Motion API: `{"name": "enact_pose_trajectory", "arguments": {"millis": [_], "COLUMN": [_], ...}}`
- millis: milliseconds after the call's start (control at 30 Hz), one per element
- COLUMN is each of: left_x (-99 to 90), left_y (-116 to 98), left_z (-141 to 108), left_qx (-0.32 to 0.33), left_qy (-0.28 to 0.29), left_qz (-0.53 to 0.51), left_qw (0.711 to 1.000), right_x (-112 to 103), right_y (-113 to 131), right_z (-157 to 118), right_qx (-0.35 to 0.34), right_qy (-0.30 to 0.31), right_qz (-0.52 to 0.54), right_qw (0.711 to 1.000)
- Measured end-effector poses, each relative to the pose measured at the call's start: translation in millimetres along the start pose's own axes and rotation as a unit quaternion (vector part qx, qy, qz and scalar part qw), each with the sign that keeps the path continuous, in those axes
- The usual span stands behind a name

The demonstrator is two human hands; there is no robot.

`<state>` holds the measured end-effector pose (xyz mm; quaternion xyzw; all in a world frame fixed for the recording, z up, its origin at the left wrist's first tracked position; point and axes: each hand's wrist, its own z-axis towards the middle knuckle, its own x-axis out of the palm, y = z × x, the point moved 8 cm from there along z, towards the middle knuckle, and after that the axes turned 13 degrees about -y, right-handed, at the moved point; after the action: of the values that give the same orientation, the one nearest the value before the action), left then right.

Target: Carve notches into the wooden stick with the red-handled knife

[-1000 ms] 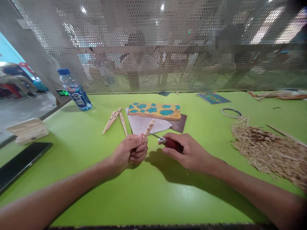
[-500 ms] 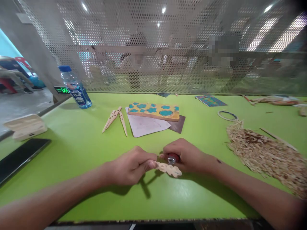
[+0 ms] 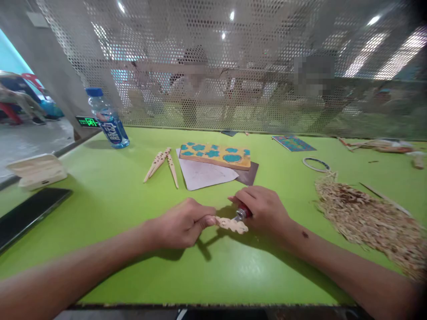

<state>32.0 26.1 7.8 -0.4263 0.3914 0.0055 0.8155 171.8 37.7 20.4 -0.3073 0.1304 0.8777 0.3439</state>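
Here, my left hand [image 3: 180,223] pinches a scalloped wooden strip [image 3: 231,226] between clenched fingers [image 3: 208,220], its free end pointing toward 3 o'clock. My right hand [image 3: 262,209] is closed around a red-handled carving knife [image 3: 243,212], just beside the strip. Two carved wooden sticks [image 3: 160,163] lie on the green bench [image 3: 213,275] at 11 o'clock.

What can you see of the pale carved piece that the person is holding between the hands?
The carved piece is a pale, wood-like strip with a wavy edge of rounded scallops. It lies roughly level, held over the green table, with one end pinched in the left hand. The metal end of a red-handled tool, gripped in the right hand, is at its upper edge, but I cannot tell if they touch. Part of the piece is hidden by the fingers.
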Motion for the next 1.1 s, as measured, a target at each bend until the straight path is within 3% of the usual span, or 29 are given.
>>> {"name": "enact_pose_trajectory", "arguments": {"millis": [100, 200, 333, 467, 600, 833, 1100], "left_x": [-3.3, -5.9, -4.9, 1.5, 4.1, 2.5, -1.3], "left_y": [4.8, 6.9, 0.8, -10.1, -11.2, -1.8, 6.0], "left_z": [1.5, 1.8, 1.5, 0.7, -0.2, -0.3, 1.8], "left_qx": [-0.014, -0.02, -0.006, 0.026, 0.038, -0.017, -0.081], "left_qy": [-0.023, -0.04, -0.037, 0.006, 0.028, 0.008, -0.021], "left_qz": [-0.005, -0.008, -0.027, -0.067, -0.057, -0.024, -0.06], "left_qw": [1.0, 0.999, 0.999, 0.997, 0.997, 1.0, 0.995], "right_x": [-5.6, -6.1, -0.8, 7.6, 12.2, 0.1, -14.6], "right_y": [-1.4, -1.0, 2.1, 5.4, 11.9, 3.2, 4.5], "right_z": [0.2, 0.3, 0.9, 2.0, 0.9, -0.3, 2.1], "right_qx": [0.014, 0.029, 0.045, 0.053, -0.02, -0.02, -0.004], "right_qy": [-0.041, -0.042, -0.002, 0.068, 0.11, 0.009, -0.073], "right_qz": [-0.036, -0.042, -0.005, 0.075, 0.113, 0.026, -0.058], "right_qw": [0.998, 0.998, 0.999, 0.993, 0.987, 0.999, 0.996]}}
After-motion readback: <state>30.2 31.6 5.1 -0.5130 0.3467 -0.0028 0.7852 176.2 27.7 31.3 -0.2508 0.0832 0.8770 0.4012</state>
